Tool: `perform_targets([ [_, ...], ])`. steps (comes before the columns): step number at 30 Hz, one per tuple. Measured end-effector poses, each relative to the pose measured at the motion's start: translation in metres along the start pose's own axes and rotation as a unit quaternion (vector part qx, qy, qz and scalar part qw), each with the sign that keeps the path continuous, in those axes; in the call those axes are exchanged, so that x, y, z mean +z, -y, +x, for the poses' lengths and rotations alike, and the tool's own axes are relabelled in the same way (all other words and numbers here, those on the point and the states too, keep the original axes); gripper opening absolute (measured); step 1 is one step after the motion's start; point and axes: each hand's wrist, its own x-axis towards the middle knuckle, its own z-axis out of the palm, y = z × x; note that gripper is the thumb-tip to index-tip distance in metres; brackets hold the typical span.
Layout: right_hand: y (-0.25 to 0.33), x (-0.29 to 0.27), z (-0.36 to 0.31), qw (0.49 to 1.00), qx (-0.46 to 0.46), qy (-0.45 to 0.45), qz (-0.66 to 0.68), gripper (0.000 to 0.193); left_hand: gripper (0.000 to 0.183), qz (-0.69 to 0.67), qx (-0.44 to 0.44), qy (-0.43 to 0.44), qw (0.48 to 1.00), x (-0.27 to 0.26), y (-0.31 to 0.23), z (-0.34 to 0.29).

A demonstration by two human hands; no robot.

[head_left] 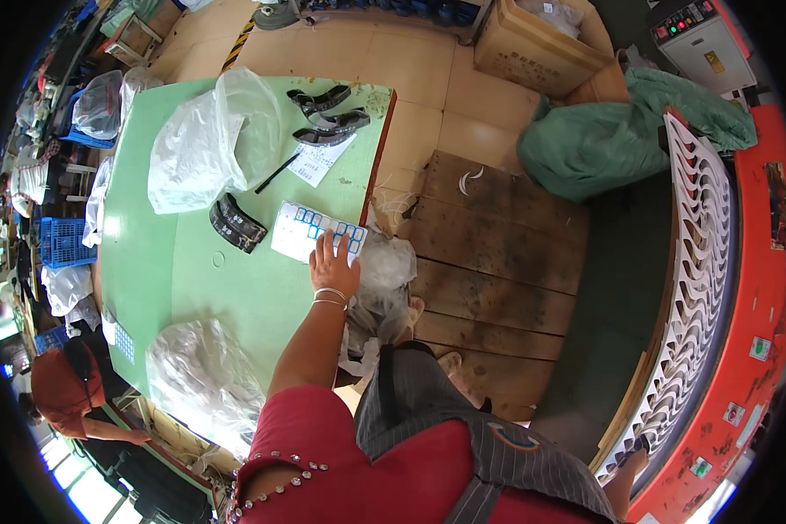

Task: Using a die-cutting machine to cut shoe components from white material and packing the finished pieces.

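Note:
My left hand [334, 266] lies palm down with its fingers stretched over a white sheet of blue-bordered labels [297, 230] at the right edge of the green table. Just left of the sheet is a dark curved cutting die [237, 224] with pale marks. Several similar dark curved pieces [330, 115] lie at the table's far corner, partly over a handwritten paper [320, 162]. A black pen [277, 172] rests beside that paper. Far to the right, my right hand [635, 463] is at the near end of a white cut-out sheet [688, 244], its fingers closed around something small and dark.
Clear plastic bags [196, 148] cover parts of the green table [140, 262]. The cut sheet lies along a red machine [751, 349]. A green cloth bundle [594, 148] and a cardboard box [541, 48] stand beyond the wooden platform [498, 244]. Another person [65, 393] is at lower left.

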Motion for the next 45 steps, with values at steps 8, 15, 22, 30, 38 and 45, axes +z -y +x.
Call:
perform_targets([
  [8,-0.006,-0.019,0.019,0.998,0.026,0.045,-0.037,0.047,0.053,0.013,0.017,0.064,0.998,-0.003,0.02,0.0],
  [15,-0.016,-0.02,0.016,0.991,-0.032,-0.065,-0.114,0.032,0.061,0.02,0.003,0.088,0.996,-0.014,0.001,0.001],
  [22,0.002,0.014,-0.009,0.956,-0.147,0.064,-0.247,0.076,0.074,0.022,0.161,0.045,0.986,-0.017,-0.061,-0.008],
  [30,-0.013,-0.023,0.007,0.985,0.036,0.163,-0.045,0.061,0.081,-0.297,0.036,0.734,0.61,-0.061,-0.274,-0.186],
  [38,-0.093,-0.151,0.036,0.8,0.19,0.291,0.489,0.031,0.054,-0.423,0.651,0.58,0.248,-0.267,-0.541,-0.431],
  [45,-0.176,-0.234,0.103,0.863,0.174,0.187,0.435,0.03,0.04,-0.448,0.593,0.654,-0.14,-0.27,-0.589,-0.579],
])
